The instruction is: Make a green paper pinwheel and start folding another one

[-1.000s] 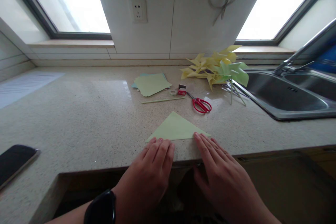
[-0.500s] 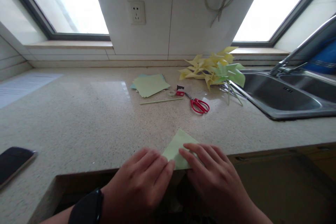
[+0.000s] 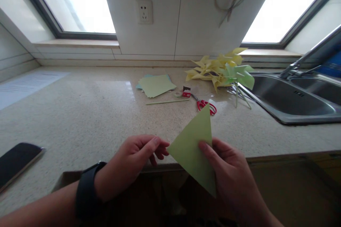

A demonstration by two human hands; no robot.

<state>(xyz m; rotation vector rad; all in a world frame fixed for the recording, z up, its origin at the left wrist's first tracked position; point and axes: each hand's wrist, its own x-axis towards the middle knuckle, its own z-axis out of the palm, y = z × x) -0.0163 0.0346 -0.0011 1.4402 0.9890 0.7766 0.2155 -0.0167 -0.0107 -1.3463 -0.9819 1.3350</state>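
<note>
My right hand (image 3: 231,170) grips a light green sheet of paper folded into a triangle (image 3: 194,145), thumb on its near face and fingers behind. The triangle is raised at the front edge of the counter, one corner pointing up and one pointing left. My left hand (image 3: 141,156), with a black watch (image 3: 89,191) on its wrist, is beside the left corner, its fingers loosely bent and apart. Whether a fingertip touches that corner I cannot tell. Red-handled scissors (image 3: 199,104) lie behind the triangle, partly covered by its tip.
Farther back on the counter (image 3: 101,120) lie a paper stack (image 3: 157,86), a thin stick (image 3: 167,102), a tape roll (image 3: 177,94) and a small red box (image 3: 186,92). Paper pinwheels (image 3: 221,71) rest near the sink (image 3: 290,118). A phone (image 3: 18,163) lies left.
The paper has come up off the counter edge in my right hand and now shows as a folded triangle. My left hand has moved left and released its press on it.
</note>
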